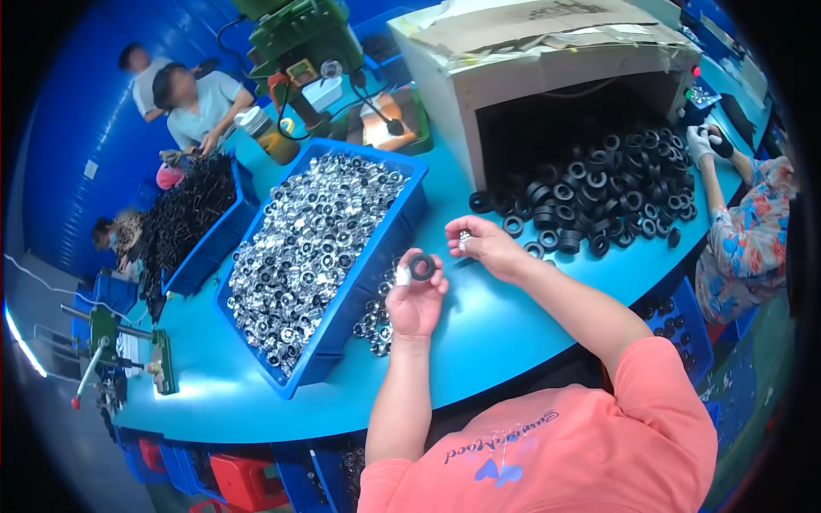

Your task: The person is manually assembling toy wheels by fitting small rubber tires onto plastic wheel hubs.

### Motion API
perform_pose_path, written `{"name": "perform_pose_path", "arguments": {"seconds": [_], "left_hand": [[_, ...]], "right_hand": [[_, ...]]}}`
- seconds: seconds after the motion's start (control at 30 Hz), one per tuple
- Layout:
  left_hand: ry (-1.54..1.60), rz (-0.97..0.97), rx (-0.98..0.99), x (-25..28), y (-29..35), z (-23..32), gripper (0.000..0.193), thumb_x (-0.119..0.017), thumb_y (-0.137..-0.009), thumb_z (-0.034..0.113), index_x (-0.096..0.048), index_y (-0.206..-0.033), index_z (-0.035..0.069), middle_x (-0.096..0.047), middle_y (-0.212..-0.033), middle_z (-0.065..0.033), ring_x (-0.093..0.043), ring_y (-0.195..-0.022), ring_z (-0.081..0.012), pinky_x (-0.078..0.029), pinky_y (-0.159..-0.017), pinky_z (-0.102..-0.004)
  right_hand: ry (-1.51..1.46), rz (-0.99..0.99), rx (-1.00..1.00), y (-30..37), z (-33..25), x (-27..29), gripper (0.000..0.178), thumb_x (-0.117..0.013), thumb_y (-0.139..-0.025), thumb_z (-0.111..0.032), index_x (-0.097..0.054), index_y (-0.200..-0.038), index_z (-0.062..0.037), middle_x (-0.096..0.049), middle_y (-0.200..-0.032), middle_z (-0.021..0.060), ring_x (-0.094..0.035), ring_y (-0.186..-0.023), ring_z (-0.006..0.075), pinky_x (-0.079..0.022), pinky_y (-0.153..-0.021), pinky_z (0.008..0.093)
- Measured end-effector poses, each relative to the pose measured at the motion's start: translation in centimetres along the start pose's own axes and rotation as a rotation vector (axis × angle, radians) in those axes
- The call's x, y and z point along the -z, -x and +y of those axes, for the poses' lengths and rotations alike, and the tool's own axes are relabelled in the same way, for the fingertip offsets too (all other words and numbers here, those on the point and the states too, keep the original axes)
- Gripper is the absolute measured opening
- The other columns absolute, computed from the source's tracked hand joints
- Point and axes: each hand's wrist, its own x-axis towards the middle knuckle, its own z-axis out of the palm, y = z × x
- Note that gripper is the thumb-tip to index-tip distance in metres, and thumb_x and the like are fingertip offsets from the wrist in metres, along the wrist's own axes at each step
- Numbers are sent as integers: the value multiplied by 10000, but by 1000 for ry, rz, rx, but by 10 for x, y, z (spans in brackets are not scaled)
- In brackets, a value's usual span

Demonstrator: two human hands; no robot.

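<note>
My left hand [416, 306] is raised over the table, palm up, with its fingers closed round a black ring [414, 268]. Something white shows at its thumb; I cannot tell whether it is tape or a part. To the right and a little farther off, my right hand [492, 250] pinches a small silvery part [464, 240], whose shape is mostly hidden by the fingertips. Left of my left hand stands a blue bin [335, 335] heaped with shiny metal parts [312, 244] that have dark centres. Several loose metal parts [376, 329] lie on the table between the bin and my left forearm.
A pile of black rings [590, 201] spills from a pale open-fronted box [466, 111] onto the blue table [487, 342]. Another blue bin holds black pieces [192, 205]. Green presses [299, 51] stand behind and at left. Co-workers [201, 107] sit far left; another person [744, 222] works at right.
</note>
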Motion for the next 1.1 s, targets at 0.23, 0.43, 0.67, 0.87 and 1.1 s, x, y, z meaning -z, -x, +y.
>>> {"name": "perform_pose_path", "arguments": {"seconds": [0.23, 0.43, 0.67, 0.87, 1.1], "left_hand": [[16, -5, 57, 9, -4, 0, 404, -555, -1061, 316, -563, -1383, 72, -613, -1197, -196, -582, -894, -236, -501, -786, -378], [16, -11, 60, 13, -5, -1, 403, -549, -1061, 324, -570, -1375, 73, -622, -1185, -198, -582, -892, -236, -501, -790, -376], [-1, 20, 37, 8, -5, -3, 368, -530, -1068, 296, -578, -1360, 78, -626, -1189, -199, -589, -917, -243, -507, -813, -379], [-8, 54, 43, 8, -6, -4, 350, -506, -1079, 298, -588, -1344, 84, -633, -1174, -198, -591, -926, -245, -513, -817, -380], [0, 76, 53, 12, -6, -6, 354, -475, -1065, 277, -589, -1341, 87, -634, -1163, -197, -589, -918, -247, -510, -813, -385]], "right_hand": [[55, -32, 97, 1, -1, 2, 390, -682, -941, -49, -634, -1324, 1, -687, -1175, 60, -658, -894, 112, -557, -800, 275], [33, -58, 100, 8, 1, 5, 401, -697, -920, -34, -660, -1319, -28, -671, -1169, 27, -650, -915, 83, -544, -790, 251], [107, -77, 168, 15, 0, -4, 415, -681, -885, 44, -678, -1295, -21, -663, -1140, 14, -656, -946, 77, -562, -843, 256], [237, -64, 270, 14, 5, -6, 394, -687, -863, 67, -706, -1249, -14, -611, -1160, 8, -623, -937, 64, -543, -850, 239], [350, -26, 320, 16, 7, -6, 398, -705, -838, 57, -720, -1228, -22, -580, -1178, 11, -590, -901, 66, -523, -856, 233]]}}
